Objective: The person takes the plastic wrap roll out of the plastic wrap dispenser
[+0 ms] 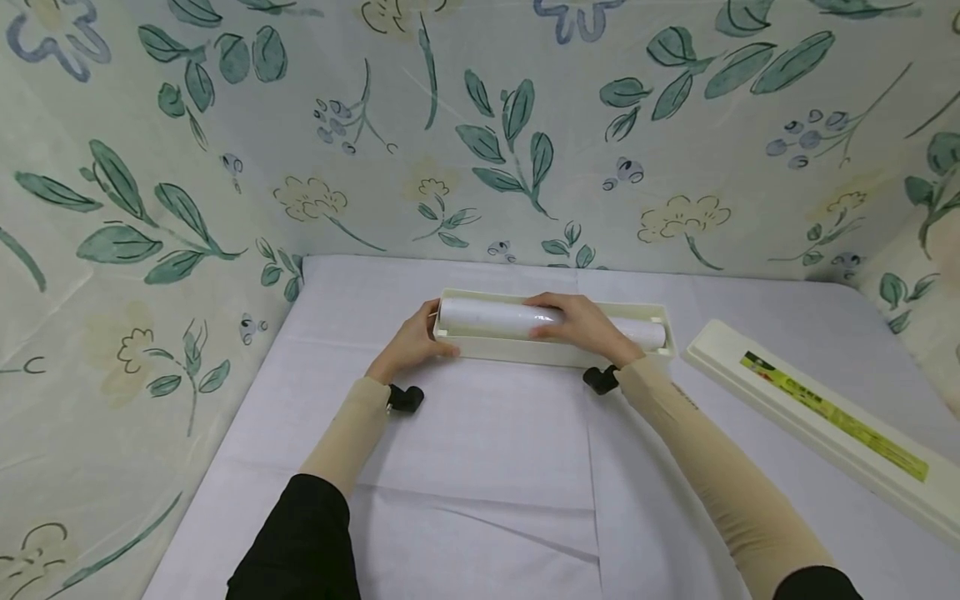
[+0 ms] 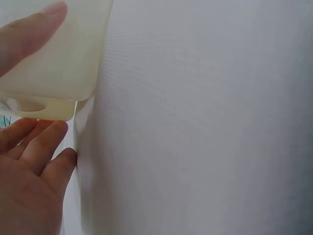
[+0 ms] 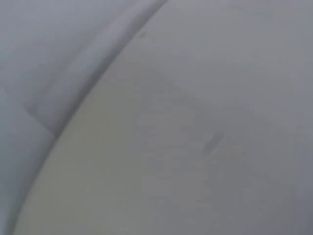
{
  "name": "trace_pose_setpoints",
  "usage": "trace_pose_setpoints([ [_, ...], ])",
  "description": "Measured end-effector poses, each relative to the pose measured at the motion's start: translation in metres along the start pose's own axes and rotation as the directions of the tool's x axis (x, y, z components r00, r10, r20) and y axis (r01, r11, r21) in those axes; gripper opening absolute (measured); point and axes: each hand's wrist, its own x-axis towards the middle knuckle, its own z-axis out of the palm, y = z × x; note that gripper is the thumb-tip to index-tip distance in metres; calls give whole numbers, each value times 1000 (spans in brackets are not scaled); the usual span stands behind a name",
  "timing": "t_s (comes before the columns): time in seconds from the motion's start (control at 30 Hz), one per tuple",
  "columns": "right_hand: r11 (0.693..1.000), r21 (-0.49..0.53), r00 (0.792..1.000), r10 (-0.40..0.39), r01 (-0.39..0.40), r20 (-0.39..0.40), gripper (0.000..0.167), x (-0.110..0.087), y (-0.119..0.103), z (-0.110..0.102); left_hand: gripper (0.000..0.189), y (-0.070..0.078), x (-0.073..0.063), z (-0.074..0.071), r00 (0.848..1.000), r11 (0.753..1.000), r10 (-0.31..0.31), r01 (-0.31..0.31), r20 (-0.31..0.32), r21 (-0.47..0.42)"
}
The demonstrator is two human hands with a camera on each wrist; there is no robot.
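A long cream plastic box point(image 1: 517, 348) lies open on the table, with a white roll of plastic film point(image 1: 487, 317) inside it. My left hand point(image 1: 415, 340) holds the box's left end; in the left wrist view the thumb point(image 2: 34, 34) lies on its side wall and the fingers point(image 2: 41, 144) meet its end. Over the middle of the roll, my right hand point(image 1: 581, 323) grips it between thumb and fingers. The right wrist view has no hand in it, just a blurred pale cream surface point(image 3: 146, 147) close up beside white cloth.
To the right lies a long cream lid point(image 1: 795, 417) with a yellow-green label, slanting toward the near right edge. A creased white cloth point(image 1: 480, 483) covers the table. Flower-patterned sheeting point(image 1: 480, 167) rises behind and at both sides. Black wrist cameras point(image 1: 406, 399) sit below both hands.
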Motion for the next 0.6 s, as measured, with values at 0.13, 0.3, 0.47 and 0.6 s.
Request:
trace_pose_setpoints([
  [0.13,1000,14,1000,11,-11,-16,55,-1,-1,-2,97,-1,0,-1,1000,1000,6,-6,4,1],
  [0.3,1000,11,999,16,-16,-31,53,-4,-2,-2,96,-3,1,0,1000,1000,10,-10,3,11],
  [0.47,1000,-23,999,-8,7,-50,53,-5,-4,-1,97,-3,1,1,1000,1000,8,-8,1,18],
  [0.6,998,-59,998,-28,26,-47,54,-4,-4,1,96,-3,0,0,1000,1000,6,-6,-1,23],
])
